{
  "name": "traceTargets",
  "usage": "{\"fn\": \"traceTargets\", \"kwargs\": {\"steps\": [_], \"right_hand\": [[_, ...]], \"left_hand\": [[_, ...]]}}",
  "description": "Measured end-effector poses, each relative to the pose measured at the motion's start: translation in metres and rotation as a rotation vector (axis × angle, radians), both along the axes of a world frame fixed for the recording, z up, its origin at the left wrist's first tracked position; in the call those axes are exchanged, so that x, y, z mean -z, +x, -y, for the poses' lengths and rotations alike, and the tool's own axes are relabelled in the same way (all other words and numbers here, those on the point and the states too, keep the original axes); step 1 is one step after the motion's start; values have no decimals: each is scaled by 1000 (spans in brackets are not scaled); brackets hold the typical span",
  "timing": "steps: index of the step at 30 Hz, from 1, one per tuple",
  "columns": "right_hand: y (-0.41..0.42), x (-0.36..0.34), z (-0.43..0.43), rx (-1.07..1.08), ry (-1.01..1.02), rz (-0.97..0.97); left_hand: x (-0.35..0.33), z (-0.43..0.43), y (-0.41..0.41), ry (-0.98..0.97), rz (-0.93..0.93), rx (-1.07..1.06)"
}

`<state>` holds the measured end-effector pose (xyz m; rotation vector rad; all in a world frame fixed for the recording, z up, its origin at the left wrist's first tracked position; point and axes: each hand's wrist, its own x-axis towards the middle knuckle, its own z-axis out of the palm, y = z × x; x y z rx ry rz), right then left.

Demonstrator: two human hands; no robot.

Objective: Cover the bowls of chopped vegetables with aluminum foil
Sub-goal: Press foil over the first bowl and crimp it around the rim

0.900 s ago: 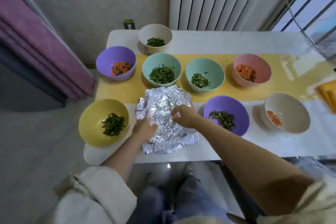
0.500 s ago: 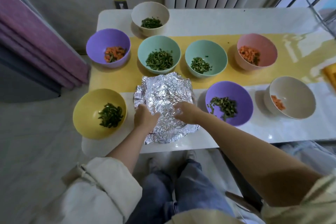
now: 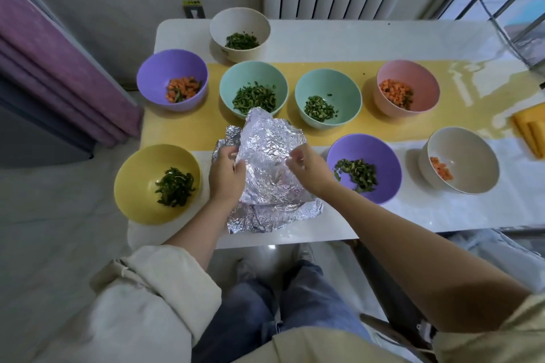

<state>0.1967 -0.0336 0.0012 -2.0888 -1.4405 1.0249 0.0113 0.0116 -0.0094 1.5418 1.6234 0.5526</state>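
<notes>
- Head view: a yellow bowl [image 3: 132, 186] of green strips stands uncovered at the desk's [image 3: 383, 221] near left corner.
- Left grip [image 3: 226, 177] pinches the left edge of the foil [image 3: 267, 156], fingers curled on it.
- The foil is a crinkled silver sheet, raised and tilted above the near desk edge. Its far tip hides part of a teal bowl's [image 3: 230, 82] rim.
- A lower sheet [image 3: 274, 215] lies flat beneath.
- Right grip [image 3: 309, 175] pinches the foil's right edge.
- A purple bowl [image 3: 383, 150] of greens stands just right, uncovered.
</notes>
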Motion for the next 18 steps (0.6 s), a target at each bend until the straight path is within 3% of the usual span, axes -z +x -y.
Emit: {"fn": "traceTargets", "kwargs": {"steps": [4,8,11,15,18], "right_hand": [[-13,-16,-17,283,180,-39],[-40,-30,-31,408,-19,-367],[-62,-28,-35,316,-175,-483],[-97,-15,-48,294,-181,-574],[-122,-21,-51,269,-165,-586]], "left_hand": [[-27,-18,-27,-45,229,-43],[-42,-19,-70,-145,375,-163],[-47,-13,-101,-161,333,-178],[-51,0,-133,-23,297,-226],[-45,4,-159,77,132,-298]]}}
